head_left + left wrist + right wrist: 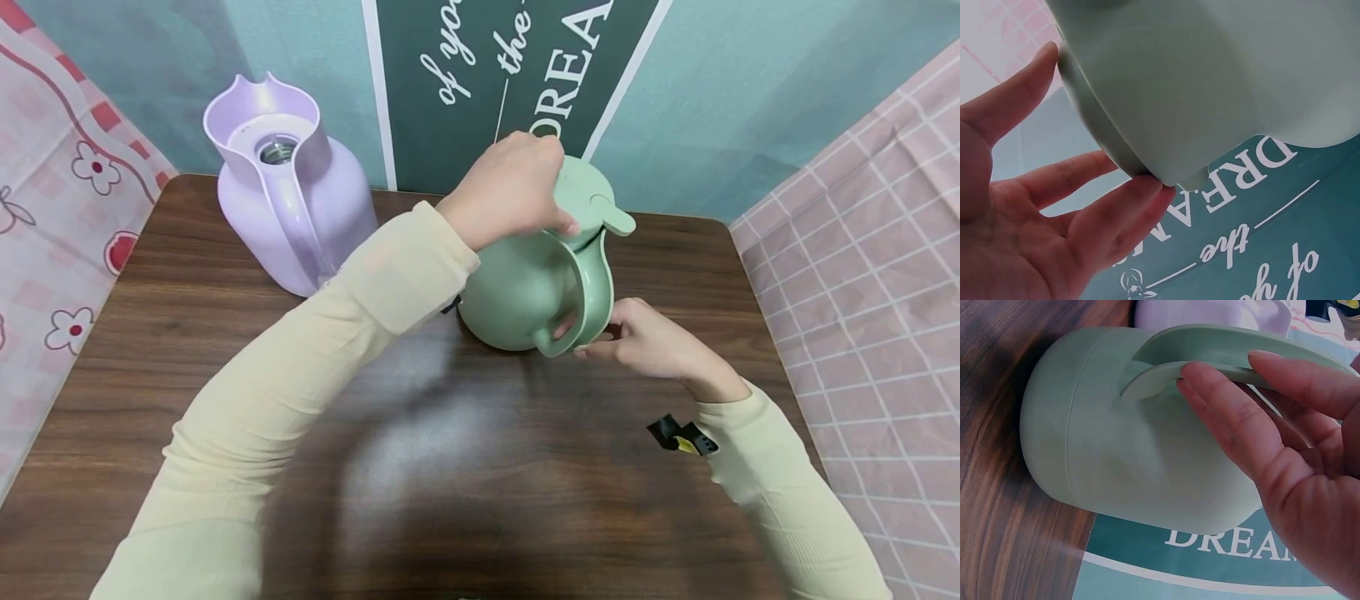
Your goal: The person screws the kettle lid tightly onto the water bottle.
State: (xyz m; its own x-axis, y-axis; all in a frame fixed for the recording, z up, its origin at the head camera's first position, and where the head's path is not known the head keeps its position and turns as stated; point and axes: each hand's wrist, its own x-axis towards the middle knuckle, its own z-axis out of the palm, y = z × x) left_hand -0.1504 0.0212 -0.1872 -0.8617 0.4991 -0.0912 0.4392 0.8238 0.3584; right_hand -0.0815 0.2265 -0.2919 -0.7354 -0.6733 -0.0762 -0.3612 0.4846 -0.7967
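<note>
A light green thermos jug (506,287) stands on the wooden table, with its round lid (583,190) on top and a spout-like tab sticking out at the lid's side. From above, my left hand (513,187) grips the lid by its rim; the left wrist view shows the thumb and fingertips of that hand (1110,212) on opposite sides of the edge. Lower down, my right hand (648,342) pinches the jug's handle (598,287). In the right wrist view, the thumb and fingers (1235,412) lie on either side of the handle.
A lilac thermos jug (348,200) stands at the back left, its round mouth uncovered. The brown wooden table (480,500) ends at a blue-green backdrop (300,42) with a dark lettered panel. Patterned cloth hangs at the left, pink checks at the right.
</note>
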